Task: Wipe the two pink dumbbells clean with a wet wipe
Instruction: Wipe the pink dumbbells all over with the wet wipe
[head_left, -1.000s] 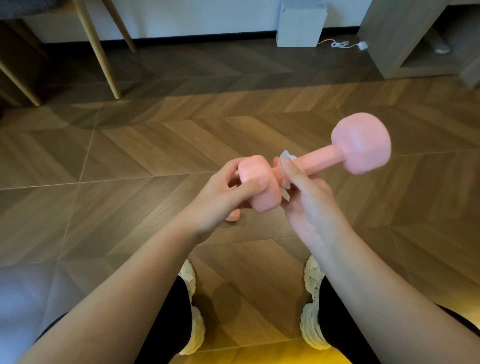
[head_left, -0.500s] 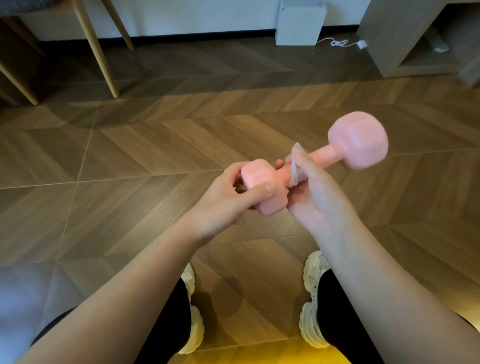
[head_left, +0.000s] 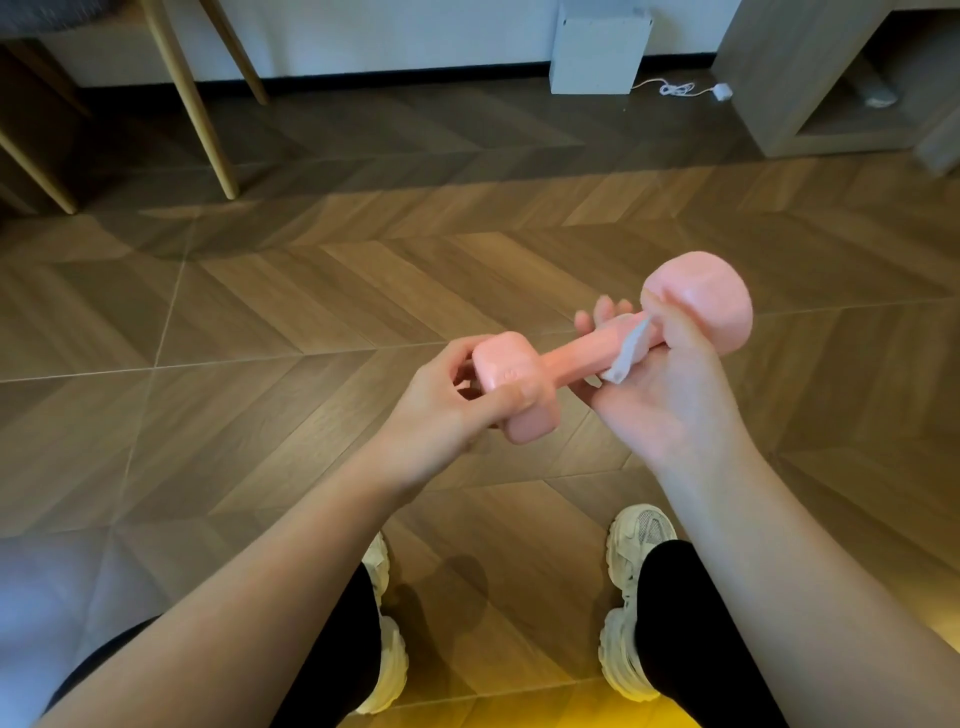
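One pink dumbbell (head_left: 576, 358) is held in the air above the floor, slanting up to the right. My left hand (head_left: 447, 415) grips its near head with thumb and fingers. My right hand (head_left: 670, 395) wraps the handle just below the far head, pressing a white wet wipe (head_left: 626, 353) against the bar. Only a folded strip of the wipe shows between thumb and palm. The second dumbbell is out of view.
Wooden chair legs (head_left: 189, 98) stand at the back left. A white box (head_left: 600, 49) and a white cable (head_left: 675, 89) lie by the wall, with a grey cabinet (head_left: 769, 78) at the back right. My two shoes (head_left: 636, 540) stand on the herringbone floor below.
My right hand with the wipe has slid along the handle from the near head up to the far head. The left hand kept its grip on the near head.
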